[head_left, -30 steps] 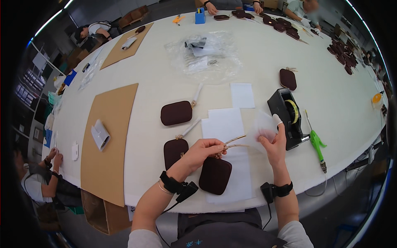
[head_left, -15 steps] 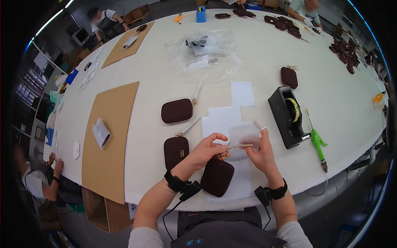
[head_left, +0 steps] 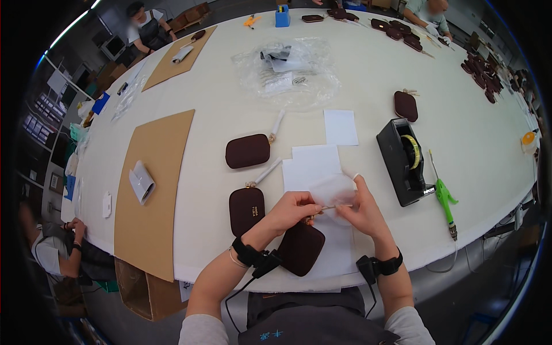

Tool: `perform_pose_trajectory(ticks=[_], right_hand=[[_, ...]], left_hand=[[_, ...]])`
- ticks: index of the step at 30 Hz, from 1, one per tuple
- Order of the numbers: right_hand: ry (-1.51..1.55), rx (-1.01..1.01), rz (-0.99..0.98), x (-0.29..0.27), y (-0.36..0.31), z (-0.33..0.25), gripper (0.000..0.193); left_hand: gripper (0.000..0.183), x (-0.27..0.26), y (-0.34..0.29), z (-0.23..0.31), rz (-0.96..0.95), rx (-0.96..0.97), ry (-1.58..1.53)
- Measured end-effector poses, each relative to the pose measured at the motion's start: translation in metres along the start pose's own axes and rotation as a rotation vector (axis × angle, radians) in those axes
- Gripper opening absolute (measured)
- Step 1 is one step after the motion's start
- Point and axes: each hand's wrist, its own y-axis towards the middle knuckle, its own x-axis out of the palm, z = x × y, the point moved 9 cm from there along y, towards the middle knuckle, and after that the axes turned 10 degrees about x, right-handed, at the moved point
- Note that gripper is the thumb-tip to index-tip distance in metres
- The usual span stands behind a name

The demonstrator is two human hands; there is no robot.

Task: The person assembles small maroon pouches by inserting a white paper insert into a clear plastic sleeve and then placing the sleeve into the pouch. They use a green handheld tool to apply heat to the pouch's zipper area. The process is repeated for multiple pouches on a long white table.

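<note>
A dark brown zip pouch (head_left: pixel 301 249) lies at the table's front edge, and its thin beige strap (head_left: pixel 329 207) is stretched between my hands. My left hand (head_left: pixel 294 208) pinches the strap near the pouch's gold-coloured fitting. My right hand (head_left: pixel 363 211) grips the strap's other end, and a thin translucent white sheet (head_left: pixel 332 188) stands up against its fingers. Under them lie flat white paper sheets (head_left: pixel 315 160). To the left rest two more brown pouches, one nearer (head_left: pixel 246 211) and one farther (head_left: pixel 248 151), each with its strap wrapped in white.
Right of my hands stand a black tape dispenser (head_left: pixel 400 167) and a green-handled tool (head_left: pixel 444 198) with a cable. Brown cardboard (head_left: pixel 155 230) lies left. Beyond are a clear plastic bag (head_left: pixel 287 75), another pouch (head_left: pixel 406 106) and pouch piles (head_left: pixel 482 75). Other people work around the table.
My left fingers have closed in along the strap, and my right fingers have drawn together on its end. The translucent sheet has shifted slightly and bends up by the right hand.
</note>
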Motion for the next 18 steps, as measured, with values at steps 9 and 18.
perform_pose_trajectory(ticks=[9, 18], right_hand=[[0.391, 0.039, -0.152, -0.005, -0.005, 0.005, 0.085], [0.399, 0.148, -0.065, 0.016, 0.003, 0.016, 0.082]], left_hand=[[0.019, -0.012, -0.002, -0.012, 0.079, -0.051, -0.264], [0.015, -0.011, -0.002, -0.012, 0.151, -0.017, -0.272]])
